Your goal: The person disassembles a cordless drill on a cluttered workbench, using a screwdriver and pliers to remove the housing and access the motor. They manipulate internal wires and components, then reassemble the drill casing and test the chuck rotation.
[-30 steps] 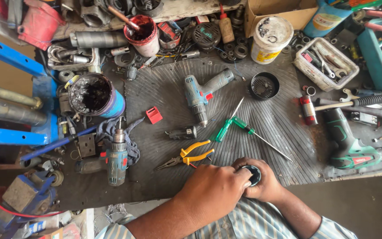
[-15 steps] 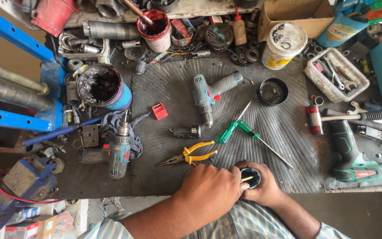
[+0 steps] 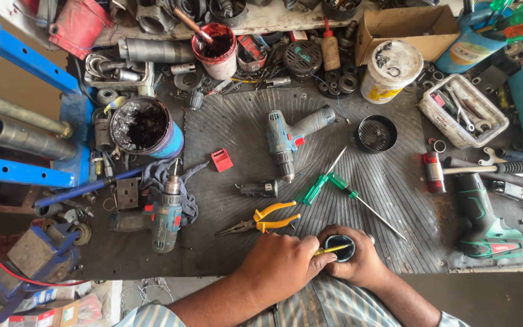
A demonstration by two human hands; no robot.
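At the lower centre of the frame, the right hand [image 3: 361, 260] is closed around a small dark round part [image 3: 340, 247] at the near edge of the tabletop [image 3: 237, 130]. The left hand [image 3: 279, 263] grips a thin yellow tool [image 3: 329, 249], its tip inside the part. Good practice here: hold the part firm and keep the tip steady. Upper left, a blue can [image 3: 146, 128] holds black grease; a white cup [image 3: 215, 51] holds red liquid and a stick.
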